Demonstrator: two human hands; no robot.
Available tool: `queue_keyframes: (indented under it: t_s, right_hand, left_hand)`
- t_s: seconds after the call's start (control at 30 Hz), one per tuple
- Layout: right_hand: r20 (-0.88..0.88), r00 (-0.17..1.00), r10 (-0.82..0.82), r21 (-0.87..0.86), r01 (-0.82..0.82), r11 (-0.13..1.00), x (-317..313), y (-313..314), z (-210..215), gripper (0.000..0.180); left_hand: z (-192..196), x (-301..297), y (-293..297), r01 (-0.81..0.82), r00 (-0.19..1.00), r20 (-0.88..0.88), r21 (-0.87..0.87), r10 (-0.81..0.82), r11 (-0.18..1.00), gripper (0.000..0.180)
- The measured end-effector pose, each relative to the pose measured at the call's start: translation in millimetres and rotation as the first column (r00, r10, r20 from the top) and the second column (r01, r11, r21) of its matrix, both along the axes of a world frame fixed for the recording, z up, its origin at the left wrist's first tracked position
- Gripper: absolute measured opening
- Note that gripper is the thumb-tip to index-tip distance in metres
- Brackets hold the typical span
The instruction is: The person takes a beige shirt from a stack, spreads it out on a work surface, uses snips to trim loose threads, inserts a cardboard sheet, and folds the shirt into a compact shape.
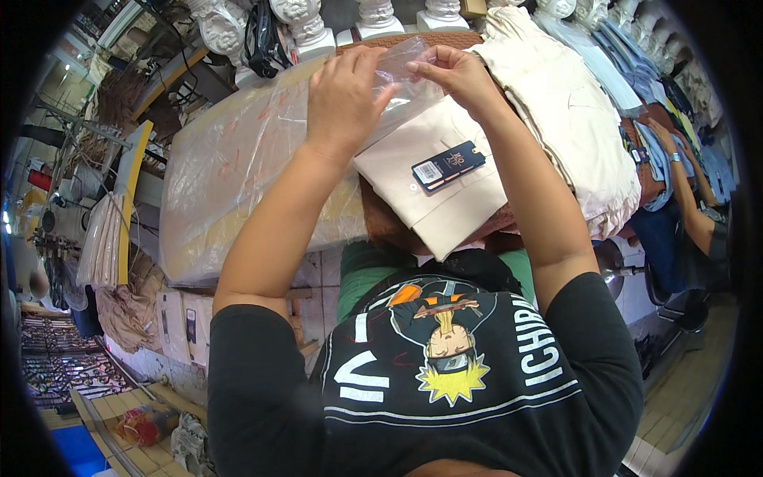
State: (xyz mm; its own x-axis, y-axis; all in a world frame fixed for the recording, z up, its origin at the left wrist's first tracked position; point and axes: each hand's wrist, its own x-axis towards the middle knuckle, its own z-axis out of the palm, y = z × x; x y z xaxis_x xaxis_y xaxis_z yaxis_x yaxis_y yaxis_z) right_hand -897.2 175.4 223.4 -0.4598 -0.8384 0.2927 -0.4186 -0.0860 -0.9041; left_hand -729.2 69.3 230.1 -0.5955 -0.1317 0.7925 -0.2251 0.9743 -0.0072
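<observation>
A clear plastic bag [397, 75] is stretched between my two hands at the far side of the table. My left hand [342, 99] has its fingers bent over the bag's left part, the thumb pointing right across the film. Pinching the bag's right edge between thumb and forefinger is my right hand [461, 75]. Just nearer to me lies a neatly folded cream garment [429, 211], partly under the bag's lower end. On top of the garment rests a dark blue hang tag [465, 160] with a white label [429, 172].
A large plastic-wrapped stack [230, 175] lies to the left. Unbagged cream garments [556, 111] are piled on the right. White balusters [377, 16] line the back, beside a black bag [265, 44]. Another person's arm [683, 179] reaches over blue clothes [656, 155] at the far right.
</observation>
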Motion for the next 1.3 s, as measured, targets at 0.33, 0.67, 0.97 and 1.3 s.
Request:
queue_keyframes:
  t_s: [0.33,0.67,0.97,1.3]
  right_hand:
    - [0.055,0.998,-0.043,-0.041,0.046,0.998,-2.9,2.2,-2.1,0.022]
    - [-0.182,0.98,-0.077,0.01,0.081,0.997,-4.3,20.2,-6.2,0.024]
    - [-0.439,0.848,-0.298,-0.185,0.239,0.953,-16.4,22.8,1.7,0.026]
    - [-0.639,0.716,-0.28,-0.268,0.135,0.954,36.7,6.6,16.8,0.02]
  left_hand:
    - [-6.8,-20.2,-0.9,0.092,0.994,-0.042,-0.11,-0.098,0.99,0.026]
    - [16.9,-20.5,-23.4,0.152,0.981,0.038,0.446,-0.188,0.882,0.021]
    - [51.5,-13.0,-35.7,0.081,0.981,0.107,0.523,-0.16,0.849,0.025]
    - [76.8,-28.9,-12.4,0.004,0.994,0.097,0.462,-0.055,0.887,0.029]
